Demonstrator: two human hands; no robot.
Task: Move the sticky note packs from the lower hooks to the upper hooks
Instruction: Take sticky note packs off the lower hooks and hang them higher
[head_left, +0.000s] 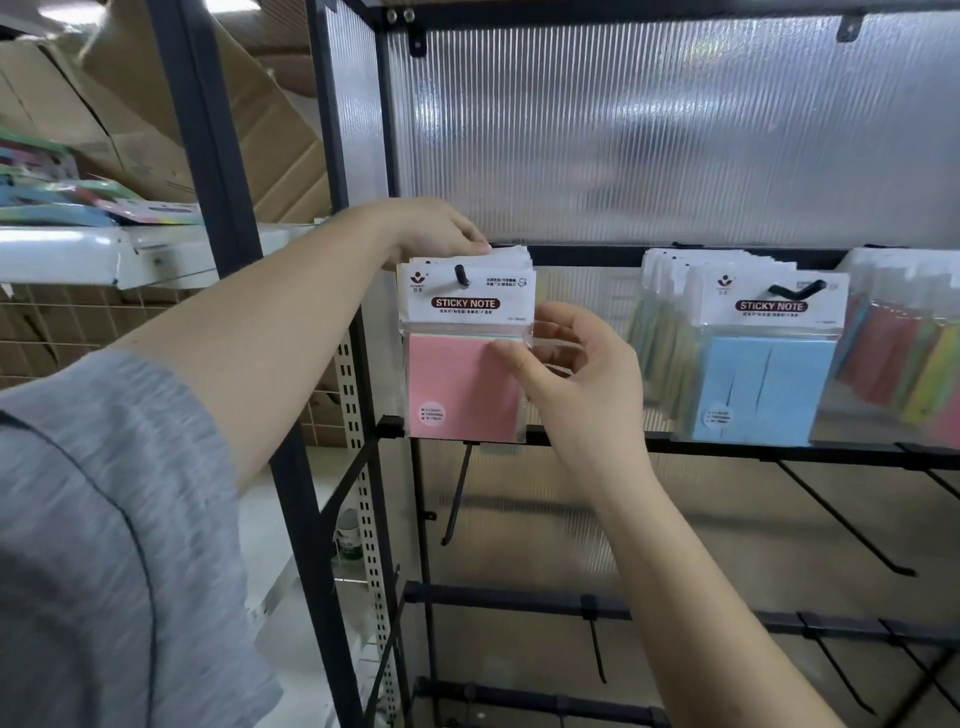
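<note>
Several pink sticky note packs (462, 384) hang in a stack on a black upper hook (461, 275), whose tip pokes out through the front pack's header. My left hand (431, 231) grips the top edges of the stacked headers from the left. My right hand (566, 369) pinches the right side of the pink packs, thumb on the front. To the right, blue sticky note packs (761, 387) hang on another upper hook (795, 288). Multicoloured packs (904, 364) hang at the far right. The lower hooks (457, 493) (847, 525) carry nothing.
The black metal rack (675, 447) has a ribbed translucent back panel (649, 130). More bare hooks (597, 652) sit on the lowest bars. At the left stand a black post (208, 156), a white shelf (104, 254) with coloured packs, and cardboard boxes (156, 104).
</note>
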